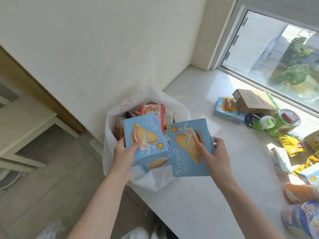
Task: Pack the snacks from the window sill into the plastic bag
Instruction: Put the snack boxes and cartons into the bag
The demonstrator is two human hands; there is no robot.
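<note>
Plainly, the sill (224, 169) ends at the left, where the bag (155, 181) gapes, already crowded. At its mouth hang the left box (145, 137) and the right box (188, 152), each gripped by its own hand: left hand (124, 152), right hand (215, 154). Dropped together, they may jam on the packs beneath or tip the bag, whose footing seems hidden.

window (269, 54): trees outside | white wall (103, 40) | pale table (25, 121) at left | tiled floor (57, 169)
</note>
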